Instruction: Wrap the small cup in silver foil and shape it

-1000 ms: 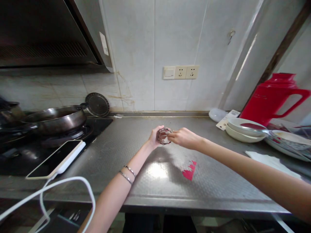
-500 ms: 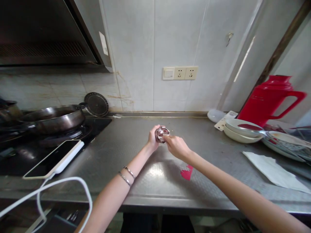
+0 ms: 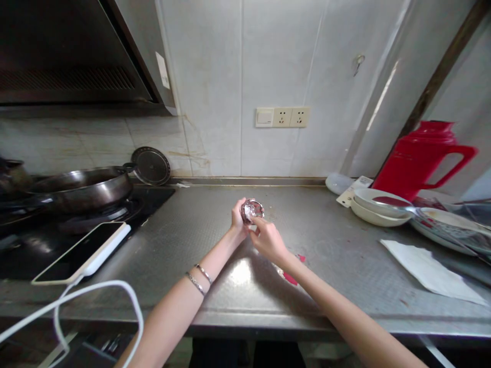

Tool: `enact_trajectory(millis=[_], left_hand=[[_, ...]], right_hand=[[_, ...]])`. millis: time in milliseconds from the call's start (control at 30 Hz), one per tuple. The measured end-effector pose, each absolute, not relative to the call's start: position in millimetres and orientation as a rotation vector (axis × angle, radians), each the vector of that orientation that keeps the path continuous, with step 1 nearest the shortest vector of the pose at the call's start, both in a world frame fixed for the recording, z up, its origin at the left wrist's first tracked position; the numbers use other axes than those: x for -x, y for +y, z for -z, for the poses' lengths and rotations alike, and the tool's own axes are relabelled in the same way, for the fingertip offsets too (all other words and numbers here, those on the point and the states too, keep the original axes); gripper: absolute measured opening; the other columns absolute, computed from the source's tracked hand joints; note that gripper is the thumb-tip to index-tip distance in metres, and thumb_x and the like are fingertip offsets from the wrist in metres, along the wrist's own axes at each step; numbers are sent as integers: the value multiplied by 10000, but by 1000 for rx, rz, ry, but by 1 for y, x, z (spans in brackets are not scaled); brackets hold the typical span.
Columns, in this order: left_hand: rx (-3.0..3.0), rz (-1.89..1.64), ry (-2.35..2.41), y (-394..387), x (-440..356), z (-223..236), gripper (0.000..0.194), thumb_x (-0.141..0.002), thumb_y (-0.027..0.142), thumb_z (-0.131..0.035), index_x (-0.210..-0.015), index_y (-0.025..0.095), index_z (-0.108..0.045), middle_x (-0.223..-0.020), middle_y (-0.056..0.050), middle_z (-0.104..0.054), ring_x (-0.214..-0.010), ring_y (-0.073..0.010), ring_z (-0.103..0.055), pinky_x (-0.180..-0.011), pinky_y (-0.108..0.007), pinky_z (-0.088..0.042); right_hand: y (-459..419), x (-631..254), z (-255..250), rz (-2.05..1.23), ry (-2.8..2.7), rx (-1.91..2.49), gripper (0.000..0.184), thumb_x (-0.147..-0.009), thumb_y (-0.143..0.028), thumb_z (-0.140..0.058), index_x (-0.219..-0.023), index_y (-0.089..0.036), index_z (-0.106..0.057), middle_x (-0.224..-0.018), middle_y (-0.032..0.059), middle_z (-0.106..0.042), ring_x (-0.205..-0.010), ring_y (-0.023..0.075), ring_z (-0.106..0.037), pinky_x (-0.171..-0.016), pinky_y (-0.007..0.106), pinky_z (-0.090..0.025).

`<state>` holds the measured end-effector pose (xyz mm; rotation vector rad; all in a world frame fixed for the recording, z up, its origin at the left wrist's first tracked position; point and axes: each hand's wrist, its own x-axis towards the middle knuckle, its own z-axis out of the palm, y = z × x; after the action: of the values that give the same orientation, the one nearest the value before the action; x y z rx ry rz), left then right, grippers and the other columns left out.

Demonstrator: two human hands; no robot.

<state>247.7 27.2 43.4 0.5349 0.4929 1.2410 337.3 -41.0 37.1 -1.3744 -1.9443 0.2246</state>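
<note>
My left hand (image 3: 238,214) is closed around the side of a small shiny round metal container (image 3: 261,205), its opening tilted toward me. Inside it a white crumpled wad (image 3: 249,209), perhaps tissue or paper, shows. The fingers of my right hand (image 3: 268,239) are curled in at the opening and press at the wad; whether they grip it is hidden. Below my right wrist, a torn red scrap (image 3: 290,278) lies on the steel counter (image 3: 207,220), with a smaller red bit (image 3: 302,258) beside the forearm.
At left, a steel pan (image 3: 95,186) sits on the black stove, with a phone (image 3: 82,253) and white cable (image 3: 130,291) nearer me. On the right are stacked bowls (image 3: 378,214), a red thermos (image 3: 422,158) and a white paper sheet (image 3: 429,271).
My right hand has shifted slightly left and down at the container's opening. The white wad shows more clearly, and a second red bit is now visible.
</note>
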Motion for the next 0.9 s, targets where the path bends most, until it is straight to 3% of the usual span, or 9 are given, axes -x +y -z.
enact_trajectory(millis=[100,300,433,567,733,900], left_hand=[[-605,-1233,425,24,-247,-46,315,-779,409,-540,-816,119,-657,-735,-89,-706,-657,-224,-676,-613,-308,-495],[-720,-996,315,32,-226,-52,365,-800,369,-498,-1019,131,-668,-1053,-139,-708,-884,-300,-682,-731,-395,-501],[-752,-714,437,44,-213,-51,424,-812,411,-496,-1052,104,-663,-871,-154,-729,-731,-267,-682,-626,-353,-496],[-765,-634,508,41,-216,-52,375,-825,390,-526,-1016,105,-678,-712,-94,-718,-580,-197,-637,-586,-327,-502],[-771,-887,572,34,-232,-56,247,-801,305,-559,-887,117,-694,-688,-63,-707,-512,-137,-590,-469,-237,-436],[-728,-1086,544,34,-240,-53,179,-766,276,-563,-801,136,-668,-727,-70,-711,-593,-160,-634,-519,-246,-458]], right_hand=[[-38,-349,-41,135,-2199,1490,276,-876,-138,-412,-1080,-180,-593,-1050,93,-670,-794,183,-637,-607,239,-403],[-35,-376,-57,643,-2545,1317,267,-945,-119,-335,-1108,-159,-543,-1023,102,-649,-671,141,-612,-505,235,-314],[-34,-392,-71,838,-2781,977,266,-970,-95,-299,-956,-126,-563,-866,77,-626,-637,114,-561,-528,240,-319],[-28,-400,-84,858,-2910,812,285,-971,-86,-307,-902,-116,-582,-833,76,-626,-650,111,-552,-556,247,-339],[-25,-402,-98,725,-2931,1066,199,-900,-45,-431,-925,-121,-613,-956,111,-671,-733,153,-625,-545,240,-353],[-30,-396,-100,426,-2798,1279,250,-875,-39,-445,-967,-176,-633,-1090,94,-669,-743,148,-659,-589,222,-399]])
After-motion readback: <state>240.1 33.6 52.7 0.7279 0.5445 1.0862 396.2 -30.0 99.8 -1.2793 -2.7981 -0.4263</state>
